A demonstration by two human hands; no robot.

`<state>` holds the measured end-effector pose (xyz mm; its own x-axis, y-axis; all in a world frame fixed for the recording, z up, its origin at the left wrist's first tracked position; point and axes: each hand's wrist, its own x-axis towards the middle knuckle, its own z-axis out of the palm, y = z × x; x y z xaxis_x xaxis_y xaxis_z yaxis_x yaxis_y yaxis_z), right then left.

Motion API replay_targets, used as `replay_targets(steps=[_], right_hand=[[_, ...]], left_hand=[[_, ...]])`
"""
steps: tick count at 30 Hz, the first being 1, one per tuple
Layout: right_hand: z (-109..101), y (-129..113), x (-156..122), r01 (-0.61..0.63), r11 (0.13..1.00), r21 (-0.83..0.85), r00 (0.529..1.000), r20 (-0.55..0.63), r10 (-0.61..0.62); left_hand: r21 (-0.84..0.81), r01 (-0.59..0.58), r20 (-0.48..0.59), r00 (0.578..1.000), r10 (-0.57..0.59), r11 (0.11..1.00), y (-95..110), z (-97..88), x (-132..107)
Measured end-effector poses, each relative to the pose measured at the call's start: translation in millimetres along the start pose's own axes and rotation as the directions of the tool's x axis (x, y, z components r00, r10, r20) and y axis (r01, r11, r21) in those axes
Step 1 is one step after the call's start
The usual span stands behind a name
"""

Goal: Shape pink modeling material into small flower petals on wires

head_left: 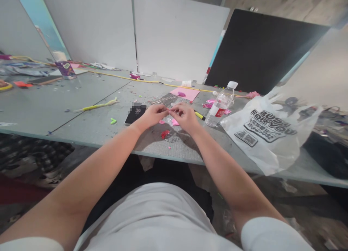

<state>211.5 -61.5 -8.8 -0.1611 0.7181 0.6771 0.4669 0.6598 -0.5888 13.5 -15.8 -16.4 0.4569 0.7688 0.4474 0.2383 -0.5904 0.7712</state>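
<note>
A: Biggest 1st, pls?
B: Your grey table (106, 86). Then the black panel (261, 51) at its far side, on your R, and the white bag (261, 129) printed "FOR YOU" at your R, near the table's front edge.

A: Next size down?
B: Clear bottle (221, 102), upright w/ a white cap, just L of the bag. Then the pink sheet (191, 94), flat beyond your hands.

A: And the hands?
B: Your L hand (154, 115) and R hand (186, 117) meet above the table, fingertips drawn in close, thumbs and index tips together. Can't tell if there's a tiny bit pinched in there; too small & blurred.

A: Smaller stuff?
B: Dark phone (133, 117) just beside your L hand; yellow-green strip (99, 106) farther L, lying flat; yellow marker (199, 115) btwn your R hand and the bottle.

A: Tiniest?
B: Pink piece (175, 122) on the table, just under your R fingers. Red piece (164, 134) nearer the front edge, by some thin looped strands (172, 138). Bright green bit (113, 121) L of the phone.
</note>
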Motion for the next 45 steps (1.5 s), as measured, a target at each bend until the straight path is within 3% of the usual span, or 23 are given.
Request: replay_targets(steps=[5,10,19,22,26,30,34,37,40,42,45], right_hand=[[0.8,-0.1,-0.5,0.136,0.988,-0.075,0.990,-0.010,-0.138],[1.3,-4.8,-2.3,0.297,0.952,-0.069,0.954,-0.028,-0.299],[-0.3,-8.1,-2.1,0.252,0.967,0.026,0.968,-0.032,-0.251],[-4.0,-8.7,-1.2,0.166,0.985,0.057,0.986,0.010,-0.167],[-10.4,-14.6,0.3,-0.071,0.973,0.219,0.996,0.074,0.056],[-13.4,-20.8,1.8,-0.314,0.828,0.464,0.949,0.191,0.252],[-13.1,-24.4,2.7,-0.508,0.667,0.545,0.861,0.292,0.418],[-13.3,-26.5,3.1,-0.592,0.563,0.576,0.799,0.327,0.505],[-14.6,-27.9,2.9,-0.642,0.487,0.593,0.757,0.387,0.526],[-15.5,-27.9,2.6,-0.648,0.467,0.601,0.751,0.407,0.519],[-16.2,-26.4,2.0,-0.634,0.465,0.618,0.764,0.409,0.499]], left_hand=[[-0.211,0.059,0.093,0.995,-0.040,0.976,4.2,-2.2,-3.4],[-0.361,0.087,0.102,0.993,-0.053,0.928,4.4,-4.3,-4.6],[-0.398,0.112,0.134,0.989,-0.063,0.910,6.5,-5.3,-6.0],[-0.374,0.100,0.139,0.989,-0.051,0.922,9.8,-5.8,-7.2],[-0.320,0.064,0.120,0.992,-0.027,0.945,17.9,-6.0,-10.9],[-0.234,0.000,0.059,0.998,0.014,0.972,25.9,-4.9,-15.1],[-0.128,-0.073,-0.048,0.997,0.067,0.989,29.9,-1.9,-16.7],[-0.049,-0.123,-0.114,0.987,0.117,0.991,30.1,-0.1,-17.2],[0.084,-0.228,-0.148,0.960,0.238,0.970,29.0,0.3,-17.6],[0.132,-0.265,-0.154,0.946,0.284,0.955,28.3,0.3,-17.9],[0.111,-0.235,-0.166,0.953,0.251,0.966,28.0,0.5,-18.3]])
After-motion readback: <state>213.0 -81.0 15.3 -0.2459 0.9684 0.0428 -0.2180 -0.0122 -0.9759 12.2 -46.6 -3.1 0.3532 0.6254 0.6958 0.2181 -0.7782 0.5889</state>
